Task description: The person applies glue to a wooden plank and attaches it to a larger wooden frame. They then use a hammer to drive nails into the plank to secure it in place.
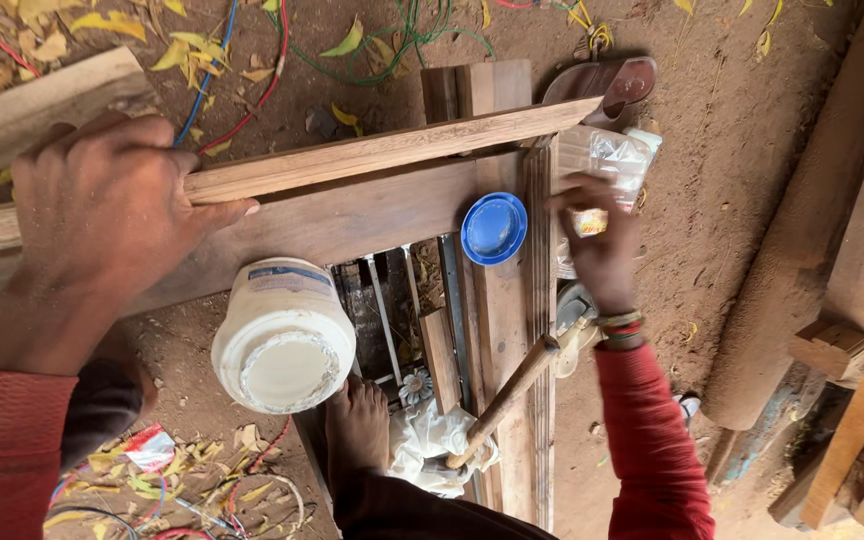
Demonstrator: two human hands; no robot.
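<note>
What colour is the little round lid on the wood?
The lid is blue, seen best in the head view.

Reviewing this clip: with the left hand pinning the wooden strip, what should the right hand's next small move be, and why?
Probably close the right hand on the clear plastic packet it reaches into; the left hand already steadies the wooden strip on the frame.

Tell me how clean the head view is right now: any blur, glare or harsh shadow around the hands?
Head view: lighting is soft and even, with no hard shadows. The left hand on the wooden strip looms large and slightly soft, being close to the lens. The right hand over the clear plastic bag is a little blurred. Mild sheen on the blue lid and the white tub.
</note>
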